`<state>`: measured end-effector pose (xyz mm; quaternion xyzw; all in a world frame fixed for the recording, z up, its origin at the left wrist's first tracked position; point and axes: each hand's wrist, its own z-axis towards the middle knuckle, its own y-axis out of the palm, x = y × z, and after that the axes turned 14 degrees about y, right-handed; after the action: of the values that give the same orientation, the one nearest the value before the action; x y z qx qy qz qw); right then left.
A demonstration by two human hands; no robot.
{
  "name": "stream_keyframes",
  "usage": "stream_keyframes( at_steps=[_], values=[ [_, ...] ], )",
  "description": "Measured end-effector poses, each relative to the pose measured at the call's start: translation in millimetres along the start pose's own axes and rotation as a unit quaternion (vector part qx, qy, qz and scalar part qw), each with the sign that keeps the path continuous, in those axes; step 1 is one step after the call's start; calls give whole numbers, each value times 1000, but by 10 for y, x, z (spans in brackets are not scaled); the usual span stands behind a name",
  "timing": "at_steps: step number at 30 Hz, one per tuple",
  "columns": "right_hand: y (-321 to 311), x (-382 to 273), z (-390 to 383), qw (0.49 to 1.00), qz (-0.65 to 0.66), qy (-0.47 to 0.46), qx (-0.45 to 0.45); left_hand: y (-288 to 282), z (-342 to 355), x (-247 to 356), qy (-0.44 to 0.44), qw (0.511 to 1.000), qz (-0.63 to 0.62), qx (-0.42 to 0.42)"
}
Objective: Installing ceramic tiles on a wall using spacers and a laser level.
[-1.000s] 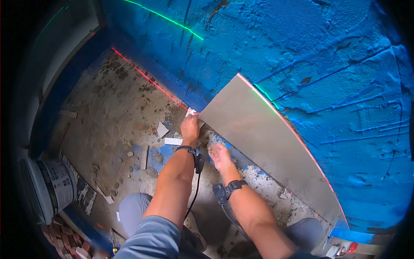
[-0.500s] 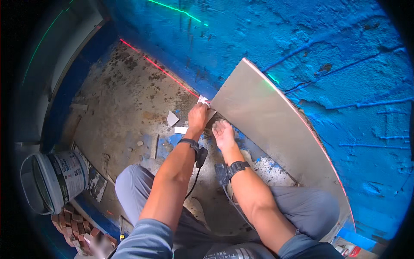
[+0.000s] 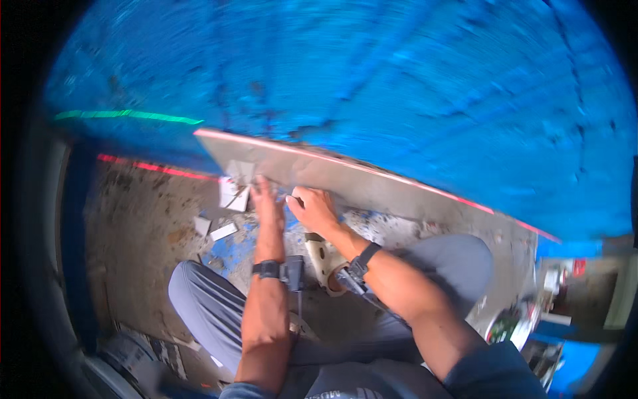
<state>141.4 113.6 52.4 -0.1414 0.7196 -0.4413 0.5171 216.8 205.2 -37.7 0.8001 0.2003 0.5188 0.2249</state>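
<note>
A long grey tile (image 3: 372,183) leans along the blue wall, its lower edge near the floor. By its left end my left hand (image 3: 268,205) has its fingers stretched out, next to a white tile piece (image 3: 234,195) and a small grey square piece (image 3: 241,172). Whether the fingertips touch these pieces I cannot tell. My right hand (image 3: 314,209) is just right of it, in front of the tile's lower part, with loosely bent fingers and thumb apart. Nothing shows in either hand; both are somewhat blurred.
Tile offcuts (image 3: 224,231) lie on the stained concrete floor to the left. A red laser line (image 3: 156,167) runs along the wall's foot, and a green line (image 3: 129,115) crosses the wall above. My shoe (image 3: 324,263) is below my hands. Assorted items (image 3: 518,326) lie at right.
The view has swung, so the long tile now stretches across the middle. My left hand has left the white piece at the tile's corner; my right hand has turned from palm up to back up.
</note>
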Motion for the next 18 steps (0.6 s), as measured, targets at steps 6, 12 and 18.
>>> stream_keyframes(
  at_steps=[6,12,18],
  values=[
    [-255,326,-399,963,63,203,165,126,-126,334,-13,999,42,-15],
    [-167,338,-383,953,31,239,187,279,-155,400,2,998,42,-56],
    [56,241,-344,960,-6,200,195,81,90,460,1,994,102,-46]
  ],
)
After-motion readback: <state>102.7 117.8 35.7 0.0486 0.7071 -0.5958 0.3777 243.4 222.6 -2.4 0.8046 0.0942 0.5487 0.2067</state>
